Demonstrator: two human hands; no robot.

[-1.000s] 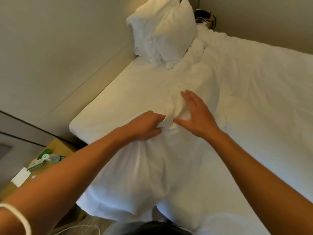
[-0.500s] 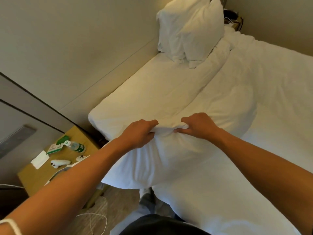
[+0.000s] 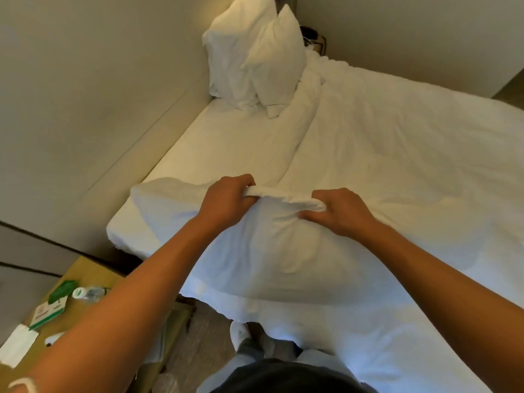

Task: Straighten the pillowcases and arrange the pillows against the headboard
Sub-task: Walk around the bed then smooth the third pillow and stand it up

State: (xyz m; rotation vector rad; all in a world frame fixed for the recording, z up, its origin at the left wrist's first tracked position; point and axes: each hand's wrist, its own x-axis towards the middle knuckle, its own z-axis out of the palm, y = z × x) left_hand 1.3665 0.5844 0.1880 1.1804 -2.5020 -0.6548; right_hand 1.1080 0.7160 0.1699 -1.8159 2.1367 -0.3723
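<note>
A white pillow (image 3: 263, 251) lies across the near corner of the bed, lifted a little by its far edge. My left hand (image 3: 224, 202) and my right hand (image 3: 337, 211) both grip a bunched fold of its pillowcase along that edge, about a hand's width apart. Two more white pillows stand upright at the far end: one (image 3: 229, 49) leans on the pale headboard wall (image 3: 93, 89), the other (image 3: 278, 63) leans against the first.
A rumpled white duvet (image 3: 411, 165) covers the right of the bed; bare sheet (image 3: 215, 146) shows along the wall. A wooden bedside table (image 3: 90, 276) at lower left holds a bottle, green packets and papers. A dark object sits in the far corner (image 3: 312, 38).
My right hand went from flat and open to closed on the pillowcase. Both hands have drawn apart along the fold and raised the pillow's edge.
</note>
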